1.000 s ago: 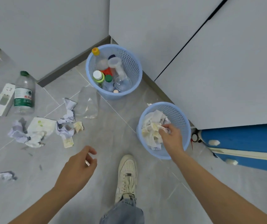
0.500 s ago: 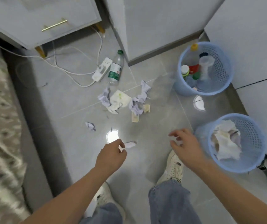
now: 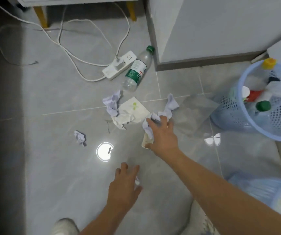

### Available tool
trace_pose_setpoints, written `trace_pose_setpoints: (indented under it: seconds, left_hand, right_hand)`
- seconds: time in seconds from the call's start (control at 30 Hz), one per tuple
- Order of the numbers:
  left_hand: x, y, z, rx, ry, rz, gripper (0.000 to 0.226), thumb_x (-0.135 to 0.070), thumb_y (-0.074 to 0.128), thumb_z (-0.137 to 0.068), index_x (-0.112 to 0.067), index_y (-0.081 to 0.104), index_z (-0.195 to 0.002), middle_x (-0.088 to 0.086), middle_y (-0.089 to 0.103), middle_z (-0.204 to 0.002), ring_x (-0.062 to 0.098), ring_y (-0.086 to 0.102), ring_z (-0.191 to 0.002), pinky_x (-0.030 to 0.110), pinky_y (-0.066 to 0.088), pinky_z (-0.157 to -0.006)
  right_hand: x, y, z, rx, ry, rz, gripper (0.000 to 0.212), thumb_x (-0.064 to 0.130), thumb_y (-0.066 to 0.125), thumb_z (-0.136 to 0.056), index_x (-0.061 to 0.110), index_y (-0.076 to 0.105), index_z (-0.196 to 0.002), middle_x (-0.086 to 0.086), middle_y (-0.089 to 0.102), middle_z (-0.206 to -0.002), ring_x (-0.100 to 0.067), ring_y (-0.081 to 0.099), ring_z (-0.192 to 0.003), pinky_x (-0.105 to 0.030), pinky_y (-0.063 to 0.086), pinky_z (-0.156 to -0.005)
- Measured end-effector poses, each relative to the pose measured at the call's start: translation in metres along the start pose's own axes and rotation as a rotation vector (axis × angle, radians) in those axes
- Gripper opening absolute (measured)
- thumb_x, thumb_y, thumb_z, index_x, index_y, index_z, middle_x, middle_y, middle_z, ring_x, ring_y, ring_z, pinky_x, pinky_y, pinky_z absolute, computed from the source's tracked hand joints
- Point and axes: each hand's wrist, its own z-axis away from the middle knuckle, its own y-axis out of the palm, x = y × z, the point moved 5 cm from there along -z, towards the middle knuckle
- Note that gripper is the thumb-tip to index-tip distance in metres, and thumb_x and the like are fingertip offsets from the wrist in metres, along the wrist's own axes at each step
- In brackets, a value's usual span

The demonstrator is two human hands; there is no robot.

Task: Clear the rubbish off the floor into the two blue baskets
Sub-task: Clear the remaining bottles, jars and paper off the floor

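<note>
My right hand (image 3: 161, 134) reaches to the floor and closes its fingers over a crumpled lavender paper (image 3: 170, 104), its thumb by a beige scrap (image 3: 145, 141). My left hand (image 3: 124, 184) hovers lower, fingers spread above a tiny white scrap (image 3: 137, 181). A white napkin (image 3: 134, 111), another lavender wad (image 3: 111, 104), a small wad (image 3: 80, 137) and a green-capped plastic bottle (image 3: 136, 72) lie on the tiles. One blue basket (image 3: 234, 114) at the right holds bottles. The second blue basket (image 3: 275, 199), with paper in it, shows at the bottom right.
A clear flattened plastic piece (image 3: 194, 114) lies beside the bottle basket. A white power strip (image 3: 119, 65) with loose cables sits behind the bottle. A grey cabinet corner (image 3: 170, 39) stands at the back. My shoes (image 3: 65, 226) are at the bottom edge.
My right hand left the paper basket, swung left and came down on the lavender paper. My left hand opened and moved over the small scrap. The view shifted left.
</note>
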Motion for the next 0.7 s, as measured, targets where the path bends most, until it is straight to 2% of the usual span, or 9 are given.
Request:
trace_pose_setpoints:
  seconds: [0.07, 0.17, 0.27, 0.37, 0.47, 0.6, 0.7]
  left_hand:
    - [0.001, 0.018, -0.01, 0.001, 0.015, -0.046, 0.046, -0.038, 0.061, -0.091, -0.04, 0.04, -0.133, -0.004, 0.031, -0.132, 0.017, 0.038, -0.119, 0.029, 0.053, -0.067]
    - [0.012, 0.039, -0.022, -0.025, 0.054, -0.044, 0.035, -0.019, 0.067, -0.084, -0.032, 0.051, -0.113, 0.0, 0.038, -0.124, 0.022, 0.046, -0.115, 0.029, 0.049, -0.054]
    - [0.021, 0.045, -0.031, -0.108, 0.113, 0.004, 0.037, -0.013, 0.079, -0.072, -0.028, 0.054, -0.094, 0.0, 0.047, -0.107, 0.023, 0.053, -0.1, 0.029, 0.043, -0.041]
    - [0.026, 0.04, -0.034, -0.146, 0.107, 0.064, 0.024, -0.017, 0.071, -0.082, -0.027, 0.053, -0.093, -0.006, 0.046, -0.103, 0.019, 0.05, -0.098, 0.032, 0.049, -0.048]
    - [0.025, 0.029, -0.034, -0.191, 0.086, 0.096, 0.014, -0.025, 0.064, -0.09, -0.027, 0.055, -0.1, -0.008, 0.047, -0.105, 0.016, 0.049, -0.099, 0.029, 0.05, -0.056]
    - [0.019, 0.008, -0.038, -0.26, 0.097, 0.168, 0.01, -0.03, 0.062, -0.096, -0.027, 0.058, -0.104, -0.01, 0.05, -0.104, 0.011, 0.053, -0.095, 0.03, 0.055, -0.064]
    - [0.011, -0.013, -0.042, -0.298, 0.103, 0.254, 0.015, -0.029, 0.067, -0.094, -0.027, 0.059, -0.106, -0.009, 0.054, -0.106, 0.011, 0.058, -0.093, 0.033, 0.058, -0.068]
  right_hand:
    - [0.0, 0.014, -0.009, 0.021, -0.048, 0.069, 0.101, 0.045, 0.09, -0.064, 0.042, 0.03, -0.146, -0.007, 0.016, -0.153, -0.039, 0.024, -0.134, -0.042, 0.055, -0.074]
    - [0.0, 0.033, -0.019, 0.037, -0.078, 0.087, 0.091, 0.034, 0.088, -0.07, 0.037, 0.035, -0.143, -0.01, 0.015, -0.153, -0.039, 0.019, -0.139, -0.039, 0.053, -0.072]
    - [-0.002, 0.044, -0.028, -0.009, -0.131, 0.051, 0.08, 0.019, 0.087, -0.071, 0.032, 0.043, -0.137, -0.013, 0.022, -0.145, -0.039, 0.035, -0.13, -0.036, 0.053, -0.066]
    - [-0.004, 0.051, -0.032, -0.022, -0.2, -0.009, 0.074, 0.01, 0.087, -0.065, 0.026, 0.05, -0.127, -0.014, 0.03, -0.132, -0.035, 0.048, -0.107, -0.033, 0.048, -0.058]
    - [-0.003, 0.056, -0.028, -0.047, -0.232, 0.002, 0.065, 0.006, 0.084, -0.069, 0.026, 0.049, -0.12, -0.011, 0.037, -0.122, -0.03, 0.052, -0.088, -0.035, 0.052, -0.056]
    - [0.0, 0.062, -0.025, -0.084, -0.26, 0.009, 0.038, 0.005, 0.071, -0.082, 0.018, 0.052, -0.113, -0.012, 0.048, -0.111, -0.036, 0.056, -0.083, -0.039, 0.048, -0.053]
    - [-0.004, 0.061, -0.025, -0.118, -0.278, -0.032, 0.023, 0.005, 0.07, -0.083, 0.011, 0.058, -0.102, -0.014, 0.053, -0.102, -0.039, 0.058, -0.079, -0.042, 0.048, -0.051]
